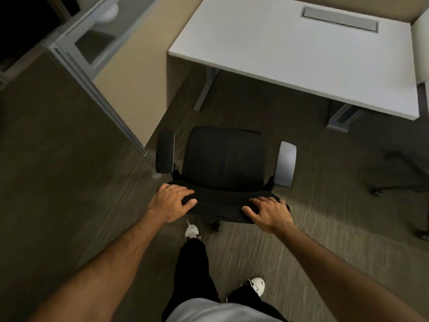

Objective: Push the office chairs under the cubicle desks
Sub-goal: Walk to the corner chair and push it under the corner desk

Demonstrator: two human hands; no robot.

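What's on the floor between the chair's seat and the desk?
Nothing: in the head view, only bare carpet separates the chair from the desk.

We see both forearms bare, no sleeves, watch or rings in view. Left hand (pixel 170 202) and right hand (pixel 269 213) ungloved. Black trousers (pixel 193 268). White sneakers (pixel 192 232) with dark markings; laces visible. Light grey shirt (pixel 216 311) at lower edge.
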